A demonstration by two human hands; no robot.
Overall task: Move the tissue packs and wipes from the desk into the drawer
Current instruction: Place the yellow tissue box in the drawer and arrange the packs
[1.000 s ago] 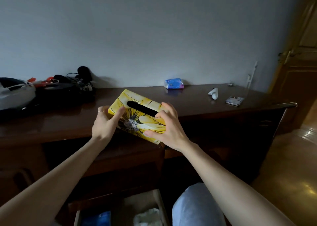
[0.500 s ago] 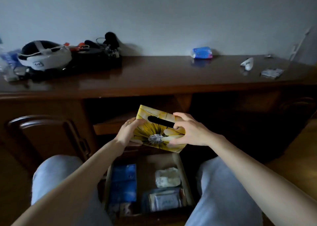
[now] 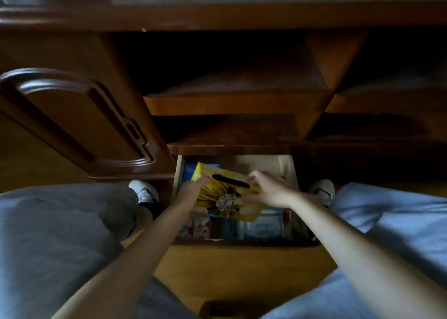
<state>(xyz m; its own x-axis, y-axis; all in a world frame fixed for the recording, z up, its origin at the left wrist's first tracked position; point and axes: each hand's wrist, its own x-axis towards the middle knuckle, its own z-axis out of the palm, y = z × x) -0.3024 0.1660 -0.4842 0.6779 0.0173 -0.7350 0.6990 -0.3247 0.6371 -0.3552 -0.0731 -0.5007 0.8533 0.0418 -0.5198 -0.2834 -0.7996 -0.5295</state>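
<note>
A yellow flower-print tissue box [image 3: 226,195] with a black slot on top hangs tilted inside the open drawer [image 3: 289,171]. My left hand [image 3: 191,195] grips its left end and my right hand [image 3: 264,190] grips its right end. Under the box lie blue packs [image 3: 188,173] at the drawer's left, a red-and-white patterned pack [image 3: 197,228] at the front left and a pale wipes pack [image 3: 264,226] at the front right. Much of the drawer's contents is hidden by the box and my hands.
Above the drawer run dark wooden shelves [image 3: 232,103] and the desk's front edge [image 3: 217,16]. A wooden cabinet door [image 3: 79,122] stands to the left. My knees in grey trousers flank the drawer, with white shoes [image 3: 145,191] on the floor.
Both hands carried the yellow tissue box from the desk top down into the drawer. My view tilted downward, so the desk top and its objects have left the frame.
</note>
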